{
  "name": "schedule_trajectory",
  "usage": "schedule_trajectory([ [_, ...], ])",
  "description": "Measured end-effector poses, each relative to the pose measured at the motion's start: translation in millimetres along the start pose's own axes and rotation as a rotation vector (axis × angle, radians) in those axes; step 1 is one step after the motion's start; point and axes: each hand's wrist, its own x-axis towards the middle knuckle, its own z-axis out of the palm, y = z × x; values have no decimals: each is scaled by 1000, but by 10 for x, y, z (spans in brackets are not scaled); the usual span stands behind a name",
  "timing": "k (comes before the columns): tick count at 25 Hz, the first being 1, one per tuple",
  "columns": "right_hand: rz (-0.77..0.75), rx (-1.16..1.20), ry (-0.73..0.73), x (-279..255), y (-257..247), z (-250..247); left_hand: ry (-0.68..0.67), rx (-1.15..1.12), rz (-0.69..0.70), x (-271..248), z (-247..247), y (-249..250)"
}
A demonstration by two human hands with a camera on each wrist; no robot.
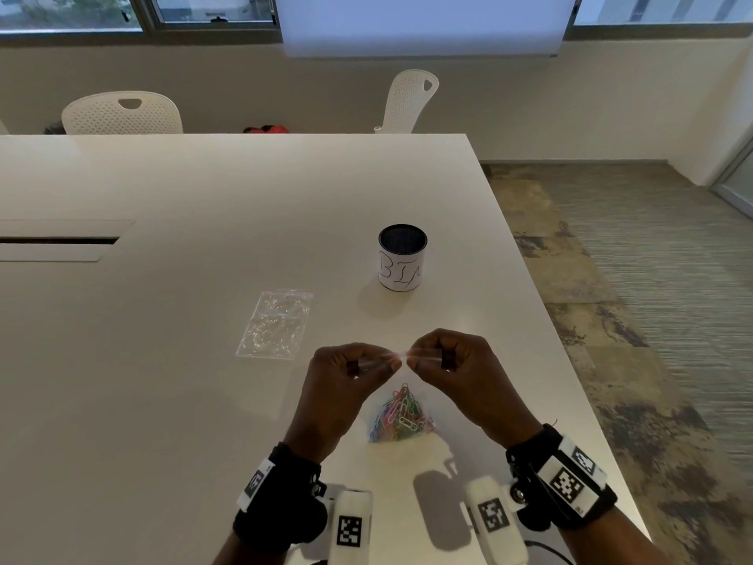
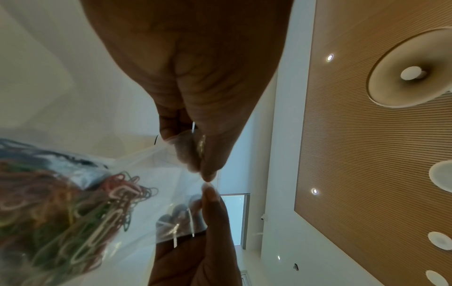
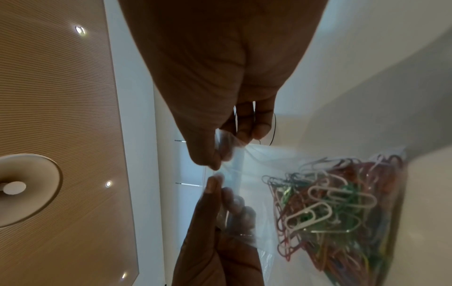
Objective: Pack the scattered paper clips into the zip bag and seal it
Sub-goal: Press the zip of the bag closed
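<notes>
Both grips pinch the top strip of the zip bag [image 1: 401, 405]: left hand [image 1: 354, 367] and right hand [image 1: 444, 358] thumb to thumb above the desk [image 1: 203, 401], near the cup [image 1: 402, 258]. Paper clips [image 1: 401, 413] hang inside. Sealing is underway; next, likely pressing outward along the strip.

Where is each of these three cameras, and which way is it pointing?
Head: worn on the head, looking forward and down at the table, bin, spare bag; both hands, left hand and right hand, and wrist bands show.
Left wrist: looks up along the left hand at the zip bag, ceiling behind; both thumbs show.
Right wrist: looks up along the right hand at the paper clips; both hands show.
Shared: all three see the bag's top edge pinched by both hands.
</notes>
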Motion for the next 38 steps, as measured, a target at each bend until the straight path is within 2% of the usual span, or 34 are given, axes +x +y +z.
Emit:
schedule_trajectory([
  [18, -101, -129, 91, -24, 62, -28, 33, 90, 87, -14, 25, -18],
  [25, -104, -206, 103, -26, 81, -134, 96, 283, 231, -3, -45, 13],
  [33, -16, -102, 115, -41, 68, -162, 124, 210, 153, -24, -89, 13],
  [38, -17, -177, 118, -33, 18, -159, 134, 243, 153, -26, -151, 24],
])
